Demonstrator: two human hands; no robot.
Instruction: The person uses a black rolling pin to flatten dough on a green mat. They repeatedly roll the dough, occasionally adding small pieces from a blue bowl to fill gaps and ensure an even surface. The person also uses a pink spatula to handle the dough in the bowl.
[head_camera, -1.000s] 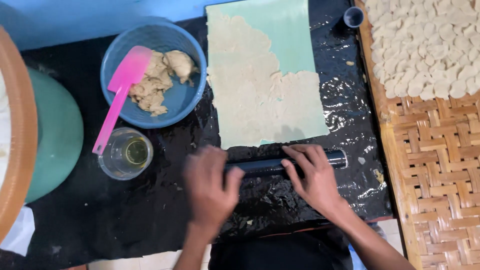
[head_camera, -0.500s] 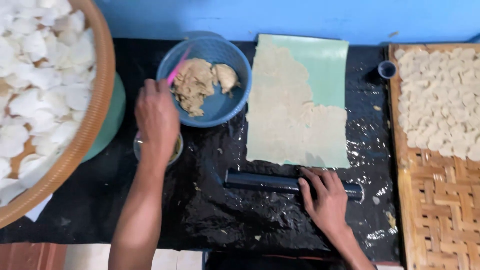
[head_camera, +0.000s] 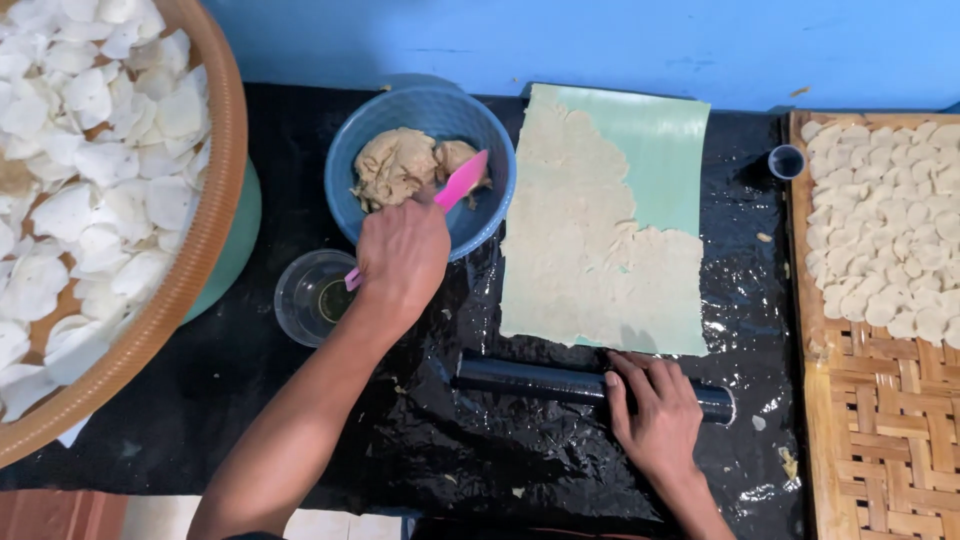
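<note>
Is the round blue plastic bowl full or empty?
Partly filled: the round blue plastic bowl holds beige dough lumps, with bare bottom showing beside them.

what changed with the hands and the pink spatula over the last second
The left hand let go of the black rolling pin, moved up to the blue bowl and took hold of the pink spatula, whose blade now lies against the dough lump. The right hand stayed on the rolling pin, and the rolled dough sheet stayed on its green mat.
</note>
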